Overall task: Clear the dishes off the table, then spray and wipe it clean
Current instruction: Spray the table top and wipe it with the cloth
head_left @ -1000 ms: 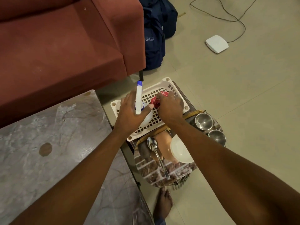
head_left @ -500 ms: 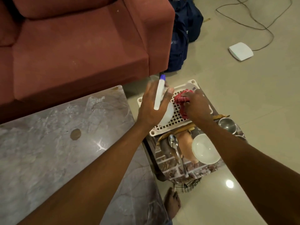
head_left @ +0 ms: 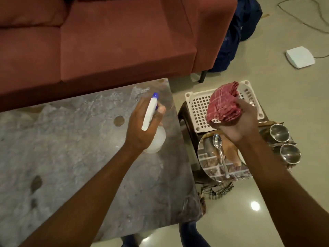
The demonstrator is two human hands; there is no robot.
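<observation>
White spray bottle [head_left: 149, 113]; bunched red cloth [head_left: 223, 106]

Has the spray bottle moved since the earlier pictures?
Yes. The spray bottle, held in the left hand, was over the white perforated tray; now it is left of the tray, above the marble table.

Two bare forearms [head_left: 99, 184], blue denim trouser legs [head_left: 193, 234]

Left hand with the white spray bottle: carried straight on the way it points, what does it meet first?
Probably the rust-red fabric sofa. The left hand holds the white spray bottle above the grey marble table, nozzle aimed past its far edge; height is unclear.
</observation>
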